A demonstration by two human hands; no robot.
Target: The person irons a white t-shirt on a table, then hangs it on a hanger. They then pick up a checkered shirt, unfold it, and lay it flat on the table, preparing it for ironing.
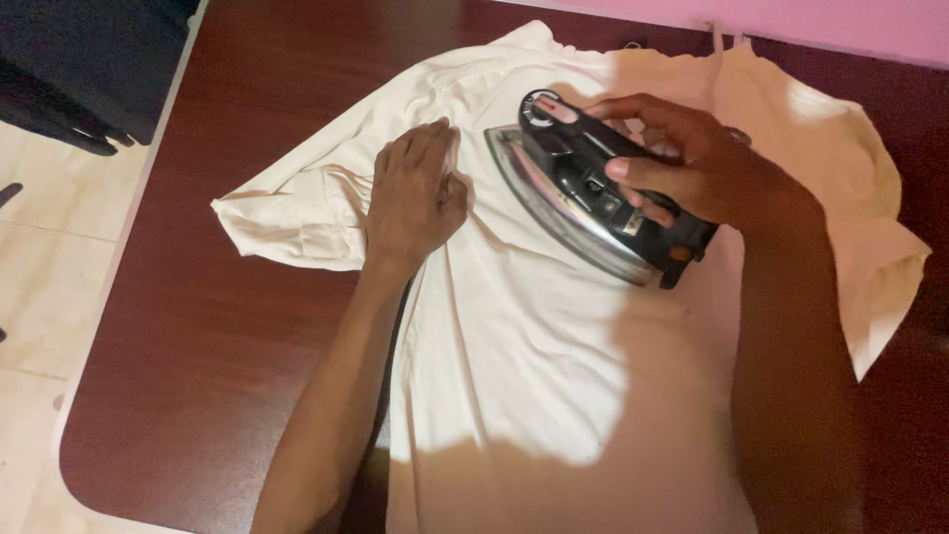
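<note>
A cream short-sleeved shirt (514, 326) lies spread flat on a dark reddish-brown table (227, 326). My right hand (692, 163) grips the handle of a black iron with a silver soleplate (583, 193), which rests on the shirt's upper chest area with its tip pointing up and left. My left hand (415, 193) lies flat with fingers together on the shirt, just left of the iron's tip, near the shirt's left sleeve (287, 213). My forearms cover parts of the shirt's lower half.
The table has a rounded front-left corner (84, 475) and a pale edge along its left side. Light tiled floor (49, 257) lies to the left. A dark object (79, 69) stands at top left. A pink wall (791, 20) runs behind the table.
</note>
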